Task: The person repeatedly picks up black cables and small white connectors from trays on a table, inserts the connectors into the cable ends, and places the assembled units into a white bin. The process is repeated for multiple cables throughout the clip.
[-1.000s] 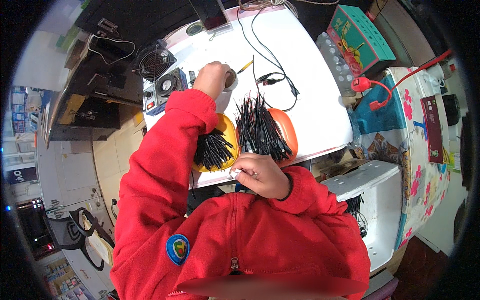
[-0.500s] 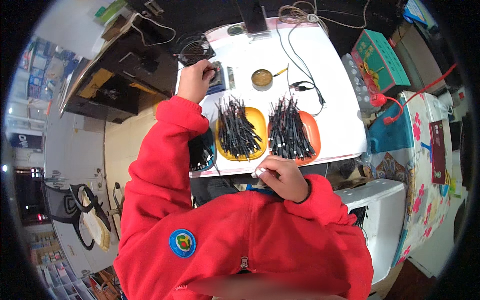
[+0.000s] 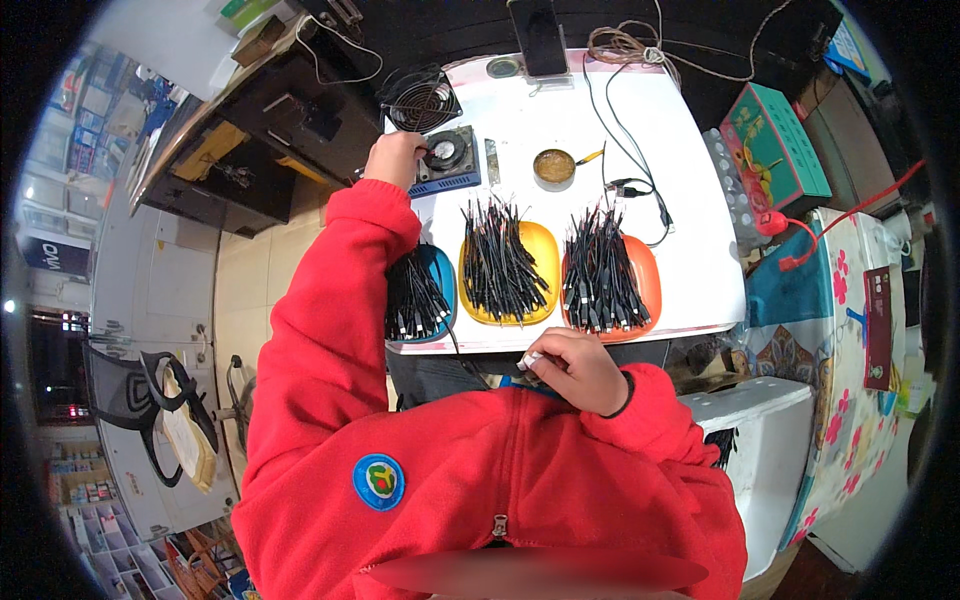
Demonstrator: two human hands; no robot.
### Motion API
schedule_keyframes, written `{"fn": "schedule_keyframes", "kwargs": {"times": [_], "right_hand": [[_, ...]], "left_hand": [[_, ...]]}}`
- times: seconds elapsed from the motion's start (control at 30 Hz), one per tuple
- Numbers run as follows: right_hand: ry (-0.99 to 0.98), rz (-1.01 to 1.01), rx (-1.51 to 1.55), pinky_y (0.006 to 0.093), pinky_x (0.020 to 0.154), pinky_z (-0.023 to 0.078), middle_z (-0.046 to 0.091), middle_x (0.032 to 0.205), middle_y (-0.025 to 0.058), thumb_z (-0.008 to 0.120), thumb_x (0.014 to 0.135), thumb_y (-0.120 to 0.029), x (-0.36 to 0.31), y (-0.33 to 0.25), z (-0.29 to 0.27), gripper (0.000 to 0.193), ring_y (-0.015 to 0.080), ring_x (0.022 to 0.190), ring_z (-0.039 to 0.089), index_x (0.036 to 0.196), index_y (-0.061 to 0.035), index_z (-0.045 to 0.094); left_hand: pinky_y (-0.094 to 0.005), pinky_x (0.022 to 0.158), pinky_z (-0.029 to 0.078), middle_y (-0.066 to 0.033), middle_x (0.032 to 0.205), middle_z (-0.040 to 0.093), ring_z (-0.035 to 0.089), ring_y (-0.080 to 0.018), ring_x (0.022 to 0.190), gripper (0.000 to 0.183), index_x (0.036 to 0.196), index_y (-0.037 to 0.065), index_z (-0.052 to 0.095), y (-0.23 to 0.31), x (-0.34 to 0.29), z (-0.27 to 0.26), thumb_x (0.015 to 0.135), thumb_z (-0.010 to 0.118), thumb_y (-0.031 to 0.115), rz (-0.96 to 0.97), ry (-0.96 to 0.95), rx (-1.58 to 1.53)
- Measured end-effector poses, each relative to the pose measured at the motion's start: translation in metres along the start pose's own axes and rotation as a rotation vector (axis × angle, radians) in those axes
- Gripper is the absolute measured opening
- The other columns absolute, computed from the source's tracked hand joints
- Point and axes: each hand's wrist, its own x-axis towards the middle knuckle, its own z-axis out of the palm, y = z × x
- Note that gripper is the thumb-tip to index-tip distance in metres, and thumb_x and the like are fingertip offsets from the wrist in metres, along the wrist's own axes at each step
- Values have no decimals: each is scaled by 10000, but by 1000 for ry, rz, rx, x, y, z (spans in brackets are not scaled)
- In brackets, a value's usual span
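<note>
My left hand (image 3: 395,160) reaches to the far left of the white table, its fingers closed at the edge of a small device (image 3: 462,178) with a round dark top and a blue side. What its fingertips hold is too small to make out. My right hand (image 3: 582,372) is near the table's front edge, pinching a small white connector (image 3: 531,360). Bundles of black cables lie in three trays: a blue tray (image 3: 442,272) at left, a yellow tray (image 3: 543,254) in the middle and an orange tray (image 3: 648,275) at right.
A round tin (image 3: 553,172) of brownish stuff, with a yellow-handled tool (image 3: 591,157) at its rim, sits behind the trays. A black fan (image 3: 422,106), a phone (image 3: 537,38) and loose cords (image 3: 625,120) are farther back. A white foam box (image 3: 765,450) stands at right.
The view has shifted, so the table sits lower and further right. My left hand is now lower beside the device, whose round top shows. The right hand keeps its pinch.
</note>
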Motion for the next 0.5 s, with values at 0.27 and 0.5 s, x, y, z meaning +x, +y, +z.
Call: {"fn": "schedule_keyframes", "kwargs": {"times": [0.27,0.5], "right_hand": [[-5,8,-5,289,615,483,632,772,89,577,871,-83,1,5,-3,101,214,679,630,851,-7,641],[-46,23,54,353,658,473,621,794,125,564,872,-129,3,7,-4,141,293,741,610,861,-2,624]], "left_hand": [[-439,694,509,-181,776,655,641,-369,764,119,861,56,698,0,11,3,755,646,71,16,-91,87],[-434,680,512,-193,774,652,643,-373,759,131,844,55,693,-1,19,9,759,595,37,51,-155,120]]}}
